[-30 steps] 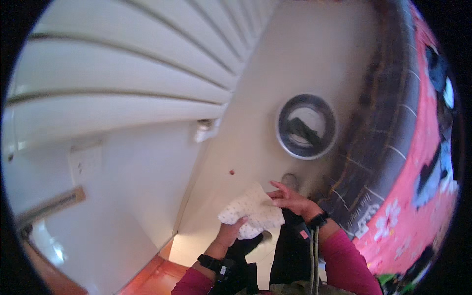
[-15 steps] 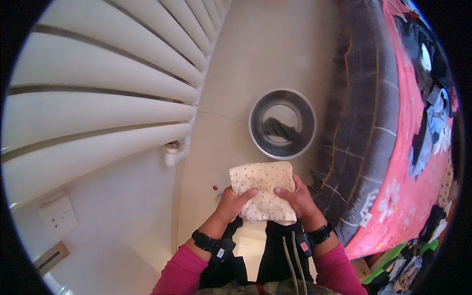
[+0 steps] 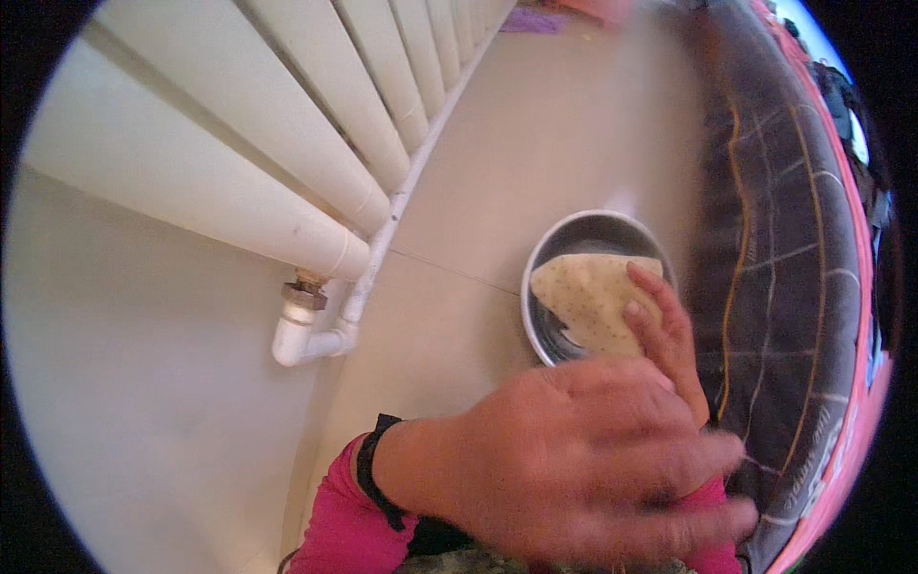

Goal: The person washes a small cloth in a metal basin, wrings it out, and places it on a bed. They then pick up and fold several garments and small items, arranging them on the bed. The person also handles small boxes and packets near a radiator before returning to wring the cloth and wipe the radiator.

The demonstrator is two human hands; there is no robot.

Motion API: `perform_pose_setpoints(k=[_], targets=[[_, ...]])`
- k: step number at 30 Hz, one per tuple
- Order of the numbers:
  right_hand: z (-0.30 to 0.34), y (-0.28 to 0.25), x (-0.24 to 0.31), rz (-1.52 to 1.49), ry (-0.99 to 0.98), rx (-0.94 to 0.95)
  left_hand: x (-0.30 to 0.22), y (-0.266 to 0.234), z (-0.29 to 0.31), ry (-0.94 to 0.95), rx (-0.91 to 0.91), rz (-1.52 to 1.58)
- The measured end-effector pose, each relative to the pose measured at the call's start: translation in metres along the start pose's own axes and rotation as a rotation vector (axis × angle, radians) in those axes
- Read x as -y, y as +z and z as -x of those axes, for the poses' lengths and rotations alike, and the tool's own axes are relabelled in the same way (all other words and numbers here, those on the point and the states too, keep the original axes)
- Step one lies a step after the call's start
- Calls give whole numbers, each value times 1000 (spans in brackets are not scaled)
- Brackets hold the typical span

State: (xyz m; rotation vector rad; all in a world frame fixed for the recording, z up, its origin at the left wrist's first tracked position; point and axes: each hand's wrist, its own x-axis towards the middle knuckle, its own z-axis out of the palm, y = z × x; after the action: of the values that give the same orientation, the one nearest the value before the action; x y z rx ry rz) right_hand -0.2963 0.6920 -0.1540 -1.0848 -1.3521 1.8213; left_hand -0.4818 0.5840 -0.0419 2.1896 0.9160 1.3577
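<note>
A cream cloth with small dots (image 3: 591, 298) lies folded in the round metal basin (image 3: 528, 311) on the floor, covering much of the inside. Behind the other hand, my right hand (image 3: 677, 335) reaches to the cloth's right side, its visible fingers apart and touching or just over it. Large and motion-blurred, my left hand (image 3: 564, 450) is raised in front, with its fingers stretched rightward and apart across my right wrist. Nothing shows in it. The dark cloth seen in the basin before is mostly hidden.
To the left, a cream radiator (image 3: 239, 182) runs along the wall, with a white elbow pipe (image 3: 298, 330) at its near end. A dark grey bed side (image 3: 765, 249) borders the right. Purple cloth (image 3: 533, 21) lies on the far floor.
The dotted cloth has gone from between both hands, near my lap, into the basin. My left hand has let go and risen across the right. The view has shifted.
</note>
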Motion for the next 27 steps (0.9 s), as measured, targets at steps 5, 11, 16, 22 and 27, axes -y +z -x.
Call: perform_pose_setpoints(k=[5,11,16,22,27], targets=[[28,-5,49,65,-119,-144,-67,-12,-49,37,-470,271],[83,-42,120,486,-623,-658,-87,-15,-25,145,-374,257],[164,-103,174,451,-888,-1023,-8,31,7,-126,-580,129],[231,-185,156,1278,86,-1144,81,114,75,-945,-398,559],[251,-214,158,1869,109,-1096,123,113,90,-1036,-534,566]])
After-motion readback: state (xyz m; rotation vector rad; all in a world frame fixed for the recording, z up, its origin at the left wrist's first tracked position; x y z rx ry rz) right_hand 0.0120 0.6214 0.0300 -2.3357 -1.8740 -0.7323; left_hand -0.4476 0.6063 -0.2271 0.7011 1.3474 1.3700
